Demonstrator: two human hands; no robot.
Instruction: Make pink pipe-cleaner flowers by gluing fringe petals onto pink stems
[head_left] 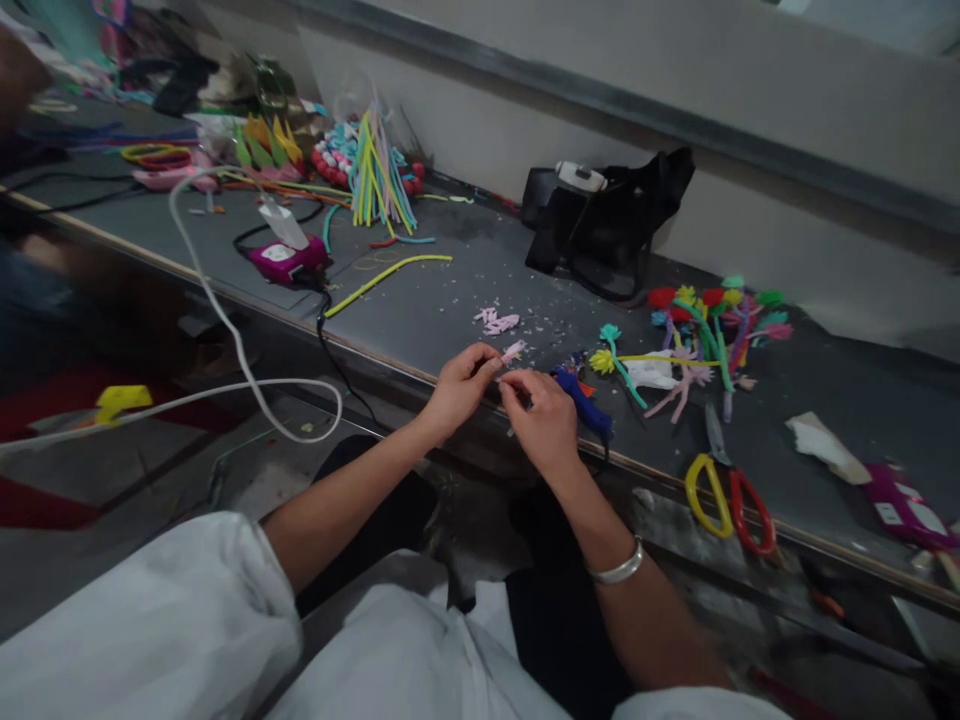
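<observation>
Over the table's front edge, my left hand (463, 388) pinches a small pale pink piece (513, 351) that sticks up past the fingertips. My right hand (546, 415) is beside it, thumb and forefinger pressed together near the lower end of that piece; what they hold is too small to make out. Several pale pink bits (497, 321) lie just beyond my hands among tiny scraps. To the right of my right hand rests a blue glue gun (587, 402). Farther right are colourful handmade flowers (705, 325) with fuzzy-looking stems.
Scissors (724, 490) with yellow and red handles overhang the front edge. A black strap harness (615, 220) lies by the wall. Long coloured sticks (381, 180), a yellow stick (386, 283) and a purple box (289, 258) are leftward. A white cable (240, 350) loops there; another person sits far left.
</observation>
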